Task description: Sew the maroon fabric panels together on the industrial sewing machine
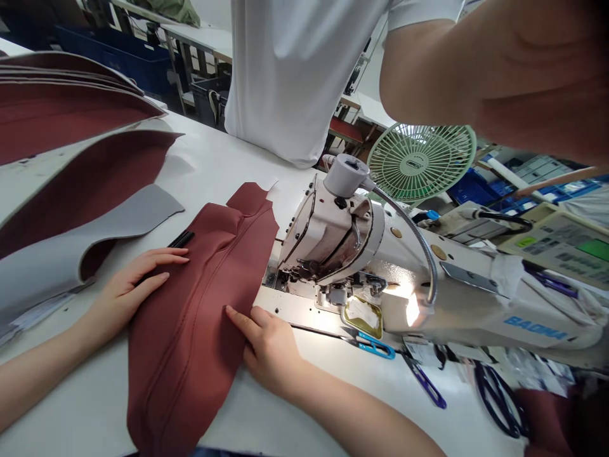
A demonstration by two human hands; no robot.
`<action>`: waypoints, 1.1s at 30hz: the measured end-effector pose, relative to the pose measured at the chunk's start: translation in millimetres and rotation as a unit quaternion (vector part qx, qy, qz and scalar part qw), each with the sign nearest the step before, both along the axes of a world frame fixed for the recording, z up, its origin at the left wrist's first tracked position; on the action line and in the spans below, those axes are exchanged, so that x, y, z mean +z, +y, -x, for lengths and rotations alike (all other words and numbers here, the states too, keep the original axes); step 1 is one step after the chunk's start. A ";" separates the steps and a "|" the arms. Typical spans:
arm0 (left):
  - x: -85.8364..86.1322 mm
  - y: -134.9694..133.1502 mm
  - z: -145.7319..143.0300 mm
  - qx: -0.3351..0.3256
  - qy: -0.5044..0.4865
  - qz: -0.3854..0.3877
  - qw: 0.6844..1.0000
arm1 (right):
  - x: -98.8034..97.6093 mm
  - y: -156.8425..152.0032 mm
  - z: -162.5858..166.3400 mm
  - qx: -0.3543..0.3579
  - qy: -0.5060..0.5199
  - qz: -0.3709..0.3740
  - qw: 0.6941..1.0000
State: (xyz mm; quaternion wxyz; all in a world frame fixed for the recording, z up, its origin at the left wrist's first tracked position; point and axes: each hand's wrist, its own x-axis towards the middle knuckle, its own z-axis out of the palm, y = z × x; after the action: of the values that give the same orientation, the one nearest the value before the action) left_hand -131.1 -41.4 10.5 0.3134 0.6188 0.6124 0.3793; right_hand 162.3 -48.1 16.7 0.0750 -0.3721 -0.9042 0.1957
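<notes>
A dark red padded fabric piece [200, 304] lies flat on the white table [95, 406], its right edge running up to the needle area of a white sewing machine [342, 241]. My left hand [128, 282] rests flat on the fabric's left edge, fingers stretched out and together. My right hand [269, 339] presses down on the fabric's right edge just in front of the machine bed, fingers lying flat. Neither hand grips anything.
Stacked red and grey fabric pieces [61, 184] lie at the left. A black pen-like item [181, 238] sits beside my left fingers. Blue snips [375, 346] and scissors [499, 400] lie right of the machine. A green fan [421, 162] and another person in a white shirt [295, 70] stand behind.
</notes>
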 end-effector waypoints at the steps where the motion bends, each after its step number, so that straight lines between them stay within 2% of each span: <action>1: 0.2 0.1 -0.1 0.003 -0.001 0.002 1.000 | -0.2 0.1 0.0 0.000 0.002 0.000 1.000; 11: 3.1 1.5 -1.8 0.002 0.009 0.001 1.000 | -5.9 -1.2 -0.5 -0.004 0.005 0.002 1.000; 33: 8.8 2.6 -4.9 0.001 0.005 -0.006 1.000 | -4.3 2.1 -0.5 -0.006 0.010 0.017 1.000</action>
State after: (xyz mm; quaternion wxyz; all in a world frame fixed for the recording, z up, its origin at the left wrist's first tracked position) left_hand -126.1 -38.8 19.3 0.3062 0.6219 0.6124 0.3800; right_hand 162.8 -46.0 12.4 0.0791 -0.3771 -0.8975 0.2146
